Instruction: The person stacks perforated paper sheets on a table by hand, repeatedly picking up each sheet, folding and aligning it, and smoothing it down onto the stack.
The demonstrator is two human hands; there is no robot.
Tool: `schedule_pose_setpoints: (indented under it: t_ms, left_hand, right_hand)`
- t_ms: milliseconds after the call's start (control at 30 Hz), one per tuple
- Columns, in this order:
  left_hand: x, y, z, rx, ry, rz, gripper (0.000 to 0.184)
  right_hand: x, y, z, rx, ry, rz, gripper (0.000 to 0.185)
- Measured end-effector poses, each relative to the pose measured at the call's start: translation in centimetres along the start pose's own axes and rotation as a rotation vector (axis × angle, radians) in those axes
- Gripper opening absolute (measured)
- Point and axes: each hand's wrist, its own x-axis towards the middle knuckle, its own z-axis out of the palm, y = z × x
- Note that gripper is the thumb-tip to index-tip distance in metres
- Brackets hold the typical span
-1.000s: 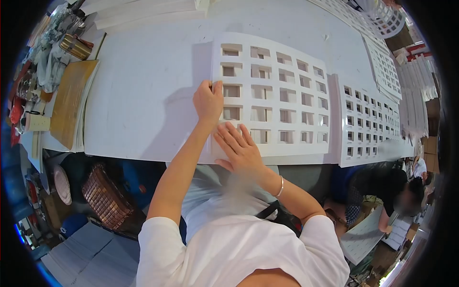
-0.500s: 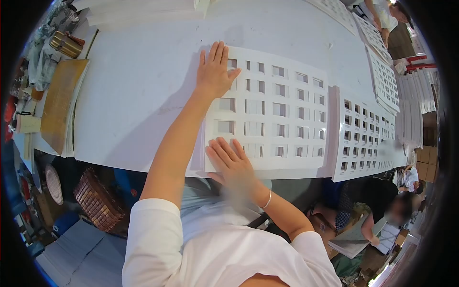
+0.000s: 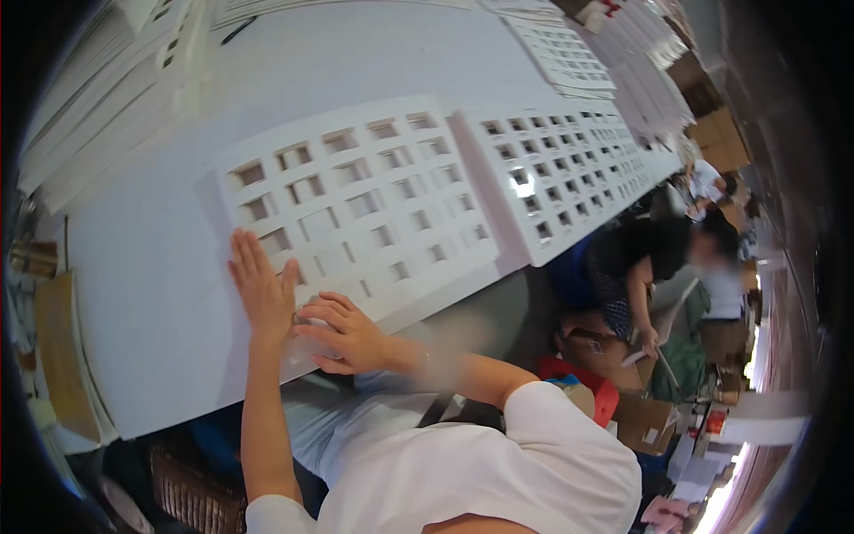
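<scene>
**Flat left hand, half-curled right hand at the near-left corner of a windowed white sheet**

Has the left hand laid at the sheet's left edge, fingers straight and released, thumb spread. Has the right hand over the near-left corner, fingers loosely bent; cannot tell whether pinching anything beneath, nor whether touching the left hand. Hides that corner under both hands. Blurs the right wrist with a hazy patch.

Shows the windowed white sheet at the centre of the frame, on the pale table. Shows just right of it a second perforated sheet, partly washed out by glare. Includes a dark pen at upper left, near paper stacks too smeared to count. Cuts off a brown woven basket at lower left. Includes a bent-over co-worker at right, face blurred.
</scene>
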Motion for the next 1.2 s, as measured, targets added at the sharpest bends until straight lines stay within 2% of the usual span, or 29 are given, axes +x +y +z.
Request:
schedule_pose_setpoints:
  t_ms: [67, 133, 200, 267, 333, 433, 533, 633, 733, 767, 867, 900, 1000, 1067, 1133, 1200]
  left_hand:
    - [-0.1, 0.5, 0.1, 0.077, -0.012, 0.0, 0.083]
    - [0.2, 1.0, -0.2, 0.138, -0.011, -0.017, 0.083]
    - [0.0, 1.3, -0.6, 0.17, -0.03, -0.021, 0.082]
    - [0.0, 1.0, -0.3, 0.176, -0.019, -0.016, 0.082]
    - [0.0, 1.1, -0.1, 0.176, -0.013, -0.02, 0.082]
    - [0.0, 1.5, -0.5, 0.178, -0.016, -0.033, 0.082]
    - [0.0, 1.5, -0.8, 0.182, -0.03, -0.043, 0.082]
    - [0.1, 1.5, -0.8, 0.176, -0.05, -0.046, 0.081]
    - [0.1, 1.4, -0.6, 0.173, -0.055, -0.046, 0.08]
    - [0.0, 1.4, -0.6, 0.182, -0.062, -0.047, 0.08]
    - [0.1, 1.6, -0.9, 0.193, -0.076, -0.049, 0.08]
    - [0.1, 1.7, -1.1, 0.195, -0.083, -0.052, 0.08]
    - [-0.1, 1.9, -1.1, 0.257, -0.058, -0.038, 0.078]
    - [0.0, 2.2, -1.3, 0.302, 0.027, 0.039, 0.073]
    - [-0.3, 2.6, -2.1, 0.253, 0.073, 0.132, 0.067]
    - [-0.3, 3.5, -3.4, 0.099, 0.1, 0.235, 0.059]
  right_hand:
    - [-0.3, -0.3, -1.6, -0.115, 0.164, -0.027, 0.038]
    - [-0.1, 1.1, -5.7, -0.319, 0.312, 0.112, 0.036]
    - [-2.0, 6.2, -10.1, -0.571, 0.5, 0.302, 0.038]
    - [-4.1, 9.8, -16.3, -0.973, 0.464, 0.598, 0.053]
    - [-7.5, 13.7, -20.1, -1.282, 0.456, 0.813, 0.055]
    - [-10.7, 15.7, -22.7, -1.234, 0.218, 0.948, 0.045]
    - [-10.4, 14.7, -23.2, -1.234, 0.148, 0.905, 0.033]
    - [-9.8, 13.8, -24.2, -1.178, 0.204, 0.878, 0.023]
    - [-8.8, 14.2, -26.3, -1.325, 0.253, 0.852, 0.019]
    - [-8.2, 14.1, -27.2, -1.356, 0.353, 0.771, 0.02]
    - [-2.6, 9.6, -29.1, -1.362, 0.203, 0.824, 0.019]
    - [-1.5, 8.9, -29.3, -1.32, 0.214, 0.703, 0.017]
    - [2.8, 4.1, -29.9, -0.619, 0.245, 0.775, 0.02]
    - [4.7, 0.2, -31.4, 0.243, 0.472, 0.656, 0.026]
    - [5.5, -2.0, -34.4, 0.542, 0.574, 0.73, 0.029]
    - [4.0, 0.5, -35.3, 0.507, 0.587, 0.82, 0.03]
